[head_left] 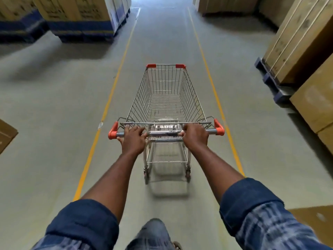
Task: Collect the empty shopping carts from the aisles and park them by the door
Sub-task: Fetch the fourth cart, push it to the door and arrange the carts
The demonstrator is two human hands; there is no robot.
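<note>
Aisle floor (pixel 54 109), cart (pixel 164 133) wheels half-hidden.

Rolled blue plaid sleeves (pixel 81 222), faded jeans (pixel 151 233)

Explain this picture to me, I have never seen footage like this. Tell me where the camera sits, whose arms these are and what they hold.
There is no machine here. A person wears one wide-angle camera on the head, looking forward and down, so the two arms reaching in from below are the person's own. The left hand and the right hand each curl round the metal handle bar of a wire shopping cart, whose basket is empty. The cart stands on a grey floor between two yellow lines. Large cardboard boxes on blue pallets line both sides of the aisle.
</note>
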